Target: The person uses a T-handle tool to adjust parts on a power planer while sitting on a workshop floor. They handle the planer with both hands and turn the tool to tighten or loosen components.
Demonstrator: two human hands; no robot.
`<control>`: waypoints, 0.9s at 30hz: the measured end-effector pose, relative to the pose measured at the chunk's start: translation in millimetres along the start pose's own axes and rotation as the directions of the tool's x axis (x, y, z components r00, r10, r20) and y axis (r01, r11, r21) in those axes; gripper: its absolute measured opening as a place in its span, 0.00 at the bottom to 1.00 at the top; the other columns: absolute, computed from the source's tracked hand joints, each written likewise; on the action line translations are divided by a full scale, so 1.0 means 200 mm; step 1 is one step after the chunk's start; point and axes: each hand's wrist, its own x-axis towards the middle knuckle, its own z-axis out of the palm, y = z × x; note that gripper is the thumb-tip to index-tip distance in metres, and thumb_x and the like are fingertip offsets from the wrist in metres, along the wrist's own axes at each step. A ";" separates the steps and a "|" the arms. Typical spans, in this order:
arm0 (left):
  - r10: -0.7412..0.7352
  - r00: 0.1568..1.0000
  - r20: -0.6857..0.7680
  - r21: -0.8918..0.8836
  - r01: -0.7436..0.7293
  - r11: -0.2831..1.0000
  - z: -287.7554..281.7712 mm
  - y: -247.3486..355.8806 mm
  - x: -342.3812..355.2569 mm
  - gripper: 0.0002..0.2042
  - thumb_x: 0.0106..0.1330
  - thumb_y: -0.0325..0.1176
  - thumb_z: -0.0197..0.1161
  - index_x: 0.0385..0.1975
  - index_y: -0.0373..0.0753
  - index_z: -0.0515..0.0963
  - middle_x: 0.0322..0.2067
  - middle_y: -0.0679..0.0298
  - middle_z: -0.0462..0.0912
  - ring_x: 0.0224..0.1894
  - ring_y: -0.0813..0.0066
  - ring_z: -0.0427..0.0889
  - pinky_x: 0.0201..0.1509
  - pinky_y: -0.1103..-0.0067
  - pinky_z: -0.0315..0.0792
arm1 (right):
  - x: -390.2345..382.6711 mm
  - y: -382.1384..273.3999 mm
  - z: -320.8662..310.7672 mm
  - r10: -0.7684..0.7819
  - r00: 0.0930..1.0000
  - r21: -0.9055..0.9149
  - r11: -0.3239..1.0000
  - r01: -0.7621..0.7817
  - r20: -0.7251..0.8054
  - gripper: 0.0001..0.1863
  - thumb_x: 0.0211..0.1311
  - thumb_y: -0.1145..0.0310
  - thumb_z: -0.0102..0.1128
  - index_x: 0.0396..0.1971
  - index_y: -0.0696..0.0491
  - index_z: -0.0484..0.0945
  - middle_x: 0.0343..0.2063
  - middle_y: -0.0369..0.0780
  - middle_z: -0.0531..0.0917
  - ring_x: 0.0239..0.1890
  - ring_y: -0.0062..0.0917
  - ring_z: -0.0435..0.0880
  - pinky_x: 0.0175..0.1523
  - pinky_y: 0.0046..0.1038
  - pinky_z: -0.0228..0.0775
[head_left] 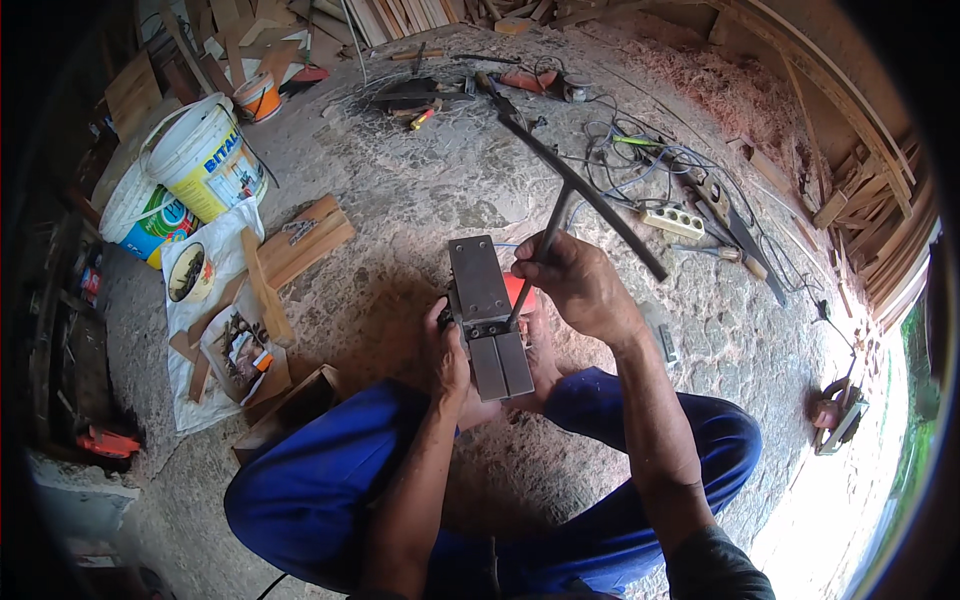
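An electric hand planer point(478, 282) is turned over between my bent knees, its flat metal sole facing up and part of its red body showing at the right. My left hand point(450, 355) grips the planer's left side, the fingers partly hidden beneath it. In my right hand point(585, 290) a dark metal T-handle wrench point(556, 213) is held by its shaft, fingers closed round it. The wrench's crossbar slants above my hand. Its lower end reaches the cutter gap in the middle of the sole; whether it sits on a bolt there I cannot tell.
At left stand two large white buckets point(205, 160) and a small orange one point(259, 98). A white sack point(190, 335) with containers and wood pieces point(300, 245) lies below them. At right are a power strip point(672, 221), tangled cables and a handsaw point(750, 250).
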 end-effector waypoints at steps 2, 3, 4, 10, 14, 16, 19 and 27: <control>0.006 1.000 -0.006 0.017 -0.006 1.000 -0.01 0.00 0.00 0.22 0.70 0.34 0.48 0.62 0.32 0.68 0.59 0.50 0.72 0.63 0.57 0.70 0.69 0.67 0.62 | -0.02 -0.06 0.01 -0.056 0.994 -0.231 0.972 0.034 -0.090 0.08 0.64 0.70 0.67 0.35 0.58 0.79 0.26 0.43 0.84 0.27 0.27 0.84 0.36 0.30 0.75; 0.013 1.000 -0.010 0.025 -0.013 1.000 -0.02 0.01 0.00 0.22 0.70 0.34 0.48 0.62 0.32 0.68 0.59 0.50 0.72 0.63 0.57 0.70 0.69 0.67 0.62 | -0.02 -0.03 0.02 -0.066 0.993 -0.253 0.967 0.038 -0.101 0.08 0.63 0.70 0.67 0.35 0.58 0.79 0.26 0.43 0.84 0.27 0.28 0.84 0.35 0.30 0.75; 0.015 1.000 -0.012 0.032 -0.014 0.999 -0.01 0.02 0.00 0.22 0.70 0.34 0.48 0.62 0.32 0.68 0.59 0.50 0.72 0.63 0.57 0.70 0.69 0.67 0.62 | -0.03 -0.02 0.01 -0.074 0.991 -0.281 0.959 0.040 -0.114 0.08 0.63 0.70 0.68 0.34 0.58 0.79 0.26 0.43 0.84 0.26 0.28 0.84 0.35 0.30 0.75; 0.001 1.000 -0.017 0.036 0.000 0.999 0.00 0.06 -0.01 0.22 0.70 0.36 0.48 0.61 0.33 0.69 0.59 0.50 0.72 0.63 0.56 0.70 0.69 0.67 0.62 | -0.03 -0.05 0.07 -0.035 0.986 -0.039 0.999 0.029 -0.165 0.09 0.68 0.67 0.65 0.40 0.56 0.78 0.26 0.39 0.83 0.30 0.21 0.83 0.37 0.27 0.75; -0.032 0.999 -0.024 -0.057 0.031 0.998 -0.01 -0.04 0.00 0.22 0.70 0.35 0.48 0.61 0.33 0.69 0.59 0.50 0.72 0.63 0.57 0.70 0.69 0.67 0.62 | 0.03 -0.12 0.15 -0.039 0.967 0.467 0.871 0.156 -0.251 0.14 0.73 0.66 0.59 0.51 0.57 0.75 0.33 0.36 0.82 0.37 0.19 0.81 0.44 0.25 0.74; -0.014 0.999 -0.032 -0.043 0.013 0.999 0.00 -0.04 0.00 0.22 0.70 0.35 0.48 0.61 0.33 0.69 0.58 0.51 0.73 0.63 0.57 0.70 0.69 0.67 0.62 | 0.05 -0.13 0.17 -0.074 0.940 0.541 0.801 0.255 -0.334 0.17 0.74 0.66 0.57 0.56 0.59 0.72 0.37 0.37 0.81 0.38 0.21 0.82 0.48 0.26 0.74; 0.023 0.999 -0.036 0.001 -0.023 1.000 0.01 -0.01 -0.01 0.22 0.70 0.35 0.48 0.61 0.32 0.69 0.58 0.51 0.73 0.62 0.57 0.71 0.69 0.67 0.62 | 0.06 -0.18 0.15 -0.087 0.924 0.629 0.708 0.320 -0.373 0.23 0.70 0.66 0.58 0.61 0.62 0.70 0.34 0.36 0.79 0.37 0.20 0.77 0.48 0.23 0.72; 0.002 0.999 -0.037 -0.039 -0.003 0.999 0.00 -0.03 0.01 0.21 0.70 0.35 0.48 0.60 0.32 0.70 0.57 0.51 0.74 0.61 0.58 0.72 0.68 0.68 0.63 | 0.11 -0.19 0.10 -0.116 0.979 0.855 0.478 0.201 -0.165 0.21 0.71 0.57 0.60 0.50 0.60 0.77 0.21 0.30 0.67 0.24 0.15 0.62 0.29 0.18 0.52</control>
